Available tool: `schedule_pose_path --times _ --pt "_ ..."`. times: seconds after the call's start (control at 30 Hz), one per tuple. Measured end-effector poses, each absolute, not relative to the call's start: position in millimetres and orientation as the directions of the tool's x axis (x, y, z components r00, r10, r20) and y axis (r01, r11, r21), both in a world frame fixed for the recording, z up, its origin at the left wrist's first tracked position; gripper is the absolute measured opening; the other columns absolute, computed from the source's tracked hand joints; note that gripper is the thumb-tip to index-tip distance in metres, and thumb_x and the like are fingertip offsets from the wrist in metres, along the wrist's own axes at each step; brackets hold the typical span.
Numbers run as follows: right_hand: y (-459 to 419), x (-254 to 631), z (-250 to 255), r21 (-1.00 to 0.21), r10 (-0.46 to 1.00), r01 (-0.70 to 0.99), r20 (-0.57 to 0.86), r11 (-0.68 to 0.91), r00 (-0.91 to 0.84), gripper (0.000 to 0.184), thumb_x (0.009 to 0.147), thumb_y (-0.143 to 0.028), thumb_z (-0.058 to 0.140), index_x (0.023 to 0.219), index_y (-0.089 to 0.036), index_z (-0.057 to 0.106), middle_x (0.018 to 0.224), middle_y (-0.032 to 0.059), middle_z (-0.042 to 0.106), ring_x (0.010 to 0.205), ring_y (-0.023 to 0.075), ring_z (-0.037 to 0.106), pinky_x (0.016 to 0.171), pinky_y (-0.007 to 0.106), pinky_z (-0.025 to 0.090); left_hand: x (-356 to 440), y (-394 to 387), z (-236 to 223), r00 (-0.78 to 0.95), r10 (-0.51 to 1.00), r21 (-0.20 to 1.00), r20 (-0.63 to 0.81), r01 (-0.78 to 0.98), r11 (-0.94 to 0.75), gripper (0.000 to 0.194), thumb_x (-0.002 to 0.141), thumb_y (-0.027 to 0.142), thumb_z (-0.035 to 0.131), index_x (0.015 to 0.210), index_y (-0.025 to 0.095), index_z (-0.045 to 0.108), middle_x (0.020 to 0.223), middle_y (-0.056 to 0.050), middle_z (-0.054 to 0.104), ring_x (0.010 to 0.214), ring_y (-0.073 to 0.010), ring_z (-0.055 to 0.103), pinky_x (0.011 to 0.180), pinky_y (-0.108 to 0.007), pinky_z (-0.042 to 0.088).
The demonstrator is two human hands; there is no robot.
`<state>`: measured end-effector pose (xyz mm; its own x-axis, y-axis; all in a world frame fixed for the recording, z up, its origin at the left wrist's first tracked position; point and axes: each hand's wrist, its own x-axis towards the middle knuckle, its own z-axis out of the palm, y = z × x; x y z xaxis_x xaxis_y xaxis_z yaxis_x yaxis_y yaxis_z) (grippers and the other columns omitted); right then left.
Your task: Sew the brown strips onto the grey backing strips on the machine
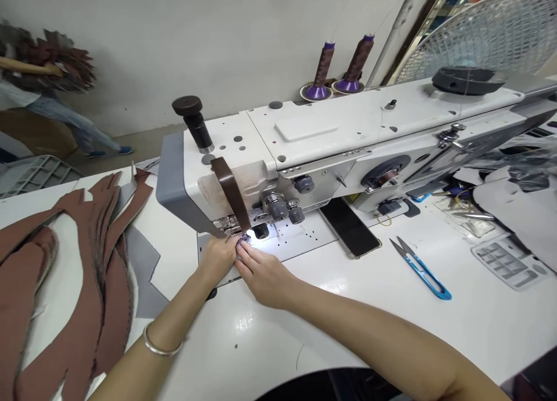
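Both my hands meet under the head of a white sewing machine [304, 134], right by its lit needle area [244, 238]. My left hand [220, 256] is closed, fingers bent toward the presser foot. From the right, my right hand [265, 273] reaches in with its fingers pressed together, its tips touching or nearly touching the left one. Whatever lies between the fingers is covered by them. A brown curved strip [230, 192] hangs from the machine head down to the needle. The metal bed plate [296, 241] extends to the right of my hands.
Brown cut pieces [82, 262] and a grey piece [143, 267] lie at left. Blue thread snips [422, 270] and a phone [350, 227] rest at right. Behind stand two thread cones [324, 70] and a fan [483, 35]. A person [47, 93] carries a bundle.
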<state>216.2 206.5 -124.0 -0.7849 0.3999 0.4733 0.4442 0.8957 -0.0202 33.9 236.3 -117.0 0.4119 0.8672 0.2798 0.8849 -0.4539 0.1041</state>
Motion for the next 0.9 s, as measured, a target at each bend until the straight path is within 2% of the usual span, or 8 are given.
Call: schedule_pose_path --times 0.23,0.43,0.6,0.67,0.73,0.8,0.83,0.9 --pt "204.6 216.3 -130.7 -0.029 0.392 0.436 0.495 0.899 -0.775 0.037 0.085 -0.007 0.046 0.118 0.003 0.06 0.132 0.0278 0.053 0.133 0.0333 0.045 0.106 0.047 0.048 38.2 235.1 -116.1 0.31 0.909 0.152 0.279 0.92 -0.361 0.033 0.082 0.005 0.044 0.097 0.018 0.07 0.092 -0.01 0.073 0.087 -0.0243 0.067 0.082 -0.038 0.054" --pt "203.8 217.7 -143.4 -0.008 0.389 0.458 0.541 0.889 -0.746 0.036 0.084 -0.003 0.049 0.117 -0.001 0.064 0.134 0.022 0.054 0.128 0.0325 0.051 0.101 0.043 0.053 46.8 233.9 -102.6 0.258 0.926 0.194 0.275 0.929 -0.316 0.037 0.086 0.006 0.045 0.108 0.023 0.07 0.112 -0.006 0.07 0.105 -0.0244 0.063 0.094 -0.035 0.051" --pt "205.5 227.7 -147.3 -0.048 0.385 0.429 0.537 0.902 -0.751 0.041 0.089 -0.002 0.043 0.125 -0.01 0.063 0.136 0.0152 0.053 0.127 0.0256 0.052 0.102 0.037 0.051 48.0 215.5 -91.1 0.201 0.962 0.242 0.186 0.939 -0.243 0.036 0.082 0.003 0.045 0.098 0.02 0.073 0.107 -0.011 0.071 0.106 -0.0241 0.062 0.096 -0.037 0.049" --pt "205.1 230.9 -147.1 -0.052 0.396 0.43 0.501 0.902 -0.769 0.044 0.09 -0.001 0.04 0.127 -0.011 0.062 0.137 0.0133 0.052 0.128 0.0236 0.052 0.102 0.034 0.051 40.9 189.1 -83.5 0.191 0.973 0.265 0.133 0.939 -0.221 0.033 0.078 0.002 0.047 0.086 0.019 0.074 0.098 -0.01 0.072 0.1 -0.0238 0.063 0.09 -0.035 0.051" --pt "204.1 231.9 -146.7 -0.031 0.389 0.428 0.48 0.903 -0.786 0.046 0.089 0.0 0.038 0.126 -0.009 0.062 0.137 0.0133 0.052 0.126 0.024 0.053 0.101 0.034 0.052 31.1 155.8 -69.8 0.204 0.978 0.333 0.034 0.921 -0.203 0.031 0.076 0.005 0.049 0.081 0.021 0.075 0.087 -0.005 0.073 0.087 -0.0205 0.066 0.08 -0.03 0.053" --pt "203.4 230.7 -145.5 0.008 0.373 0.43 0.482 0.903 -0.793 0.046 0.087 0.002 0.038 0.123 -0.007 0.064 0.135 0.0144 0.054 0.125 0.0263 0.055 0.099 0.036 0.054 22.8 126.8 -50.7 0.17 0.981 0.434 -0.095 0.894 -0.113 0.029 0.08 0.014 0.05 0.091 0.024 0.075 0.085 -0.001 0.074 0.082 -0.0188 0.067 0.077 -0.028 0.053" --pt "203.5 229.5 -144.3 0.028 0.371 0.439 0.49 0.898 -0.789 0.046 0.085 0.003 0.038 0.121 -0.006 0.065 0.134 0.0151 0.055 0.124 0.0275 0.055 0.099 0.037 0.054 21.1 117.1 -40.6 0.108 0.986 0.451 -0.128 0.892 -0.039 0.029 0.084 0.022 0.05 0.1 0.023 0.074 0.093 -0.003 0.074 0.088 -0.0207 0.068 0.081 -0.03 0.053" --pt "204.6 227.0 -140.8 0.071 0.358 0.45 0.499 0.89 -0.789 0.046 0.084 0.004 0.038 0.118 -0.004 0.066 0.131 0.0168 0.057 0.122 0.029 0.057 0.097 0.038 0.055 25.3 109.2 -23.8 -0.043 0.988 0.406 -0.149 0.908 0.101 0.044 0.087 0.036 0.049 0.124 0.017 0.064 0.117 -0.012 0.069 0.11 -0.0289 0.062 0.095 -0.04 0.048"
